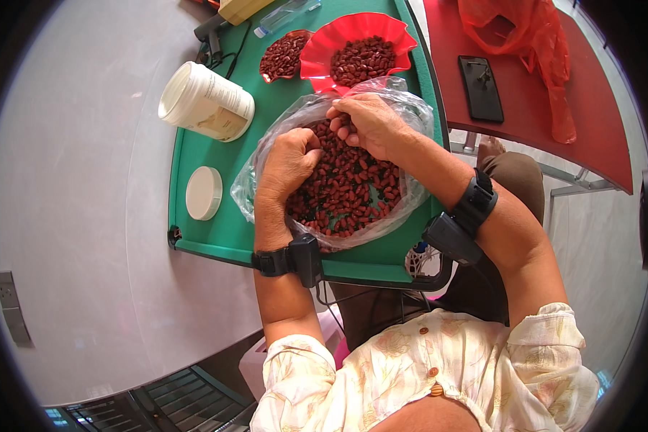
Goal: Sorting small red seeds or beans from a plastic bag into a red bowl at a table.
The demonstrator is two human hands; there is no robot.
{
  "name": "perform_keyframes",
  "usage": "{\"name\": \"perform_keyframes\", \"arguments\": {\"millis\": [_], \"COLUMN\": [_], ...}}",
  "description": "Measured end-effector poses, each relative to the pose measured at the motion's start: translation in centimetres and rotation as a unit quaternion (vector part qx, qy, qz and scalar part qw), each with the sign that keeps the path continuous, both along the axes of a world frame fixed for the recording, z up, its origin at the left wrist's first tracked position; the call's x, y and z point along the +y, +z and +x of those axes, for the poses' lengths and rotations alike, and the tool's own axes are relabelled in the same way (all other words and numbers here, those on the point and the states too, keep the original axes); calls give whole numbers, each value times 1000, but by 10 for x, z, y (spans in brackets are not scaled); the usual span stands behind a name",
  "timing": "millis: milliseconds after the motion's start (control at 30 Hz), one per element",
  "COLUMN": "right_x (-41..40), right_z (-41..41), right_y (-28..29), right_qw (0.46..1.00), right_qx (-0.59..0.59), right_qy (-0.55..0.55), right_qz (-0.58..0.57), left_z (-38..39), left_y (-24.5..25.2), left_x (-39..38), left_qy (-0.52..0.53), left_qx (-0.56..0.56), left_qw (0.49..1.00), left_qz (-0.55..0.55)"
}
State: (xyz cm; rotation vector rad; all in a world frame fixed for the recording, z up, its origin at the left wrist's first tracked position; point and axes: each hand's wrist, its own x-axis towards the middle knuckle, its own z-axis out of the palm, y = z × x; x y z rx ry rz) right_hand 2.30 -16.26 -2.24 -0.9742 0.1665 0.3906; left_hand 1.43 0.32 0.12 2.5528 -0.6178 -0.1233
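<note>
A clear plastic bag (418,110) lies wide open before me, its rim spread around red kidney beans (345,181) mixed with small black beans (332,208). My left hand (294,156) is curled over the bag's left side; its fingertips are hidden, so what it holds is unclear. Above the far part of the beans, my right hand (375,121) has its fingers bent inward around a few red beans. Just beyond the bag, a red wavy-rimmed bowl (324,46) holds more kidney beans. A smaller dish (267,79) of kidney beans adjoins it on the left.
A white plastic tub (210,102) and a round white lid (204,193) rest left on the green felt table (232,232). A plastic bottle (286,17) lies at the back. The red table (588,102) at right bears a phone (480,89) and a red plastic bag (540,43).
</note>
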Motion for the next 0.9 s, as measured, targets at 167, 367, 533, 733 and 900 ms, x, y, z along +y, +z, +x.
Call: {"name": "perform_keyframes", "arguments": {"millis": [167,367,533,733,900], "right_x": [0,-3,0,0,-2], "right_z": [1,0,-1,-6,-5], "right_y": [-1,-3,-5,4,3], "right_qw": [1000,999,990,992,990], "right_qx": [6,6,1,-10,-17], "right_qy": [6,34,99,108,123], "right_qz": [0,13,102,70,64], "left_z": [1,0,-4,-6,-8], "left_y": [-1,4,8,14,15], "left_x": [0,-8,-13,-14,-16], "left_qy": [15,19,3,-57,-43], "left_qx": [-53,-128,-128,-111,-100], "left_qw": [998,987,979,975,966], "left_qz": [-15,-92,-157,-185,-234]}}
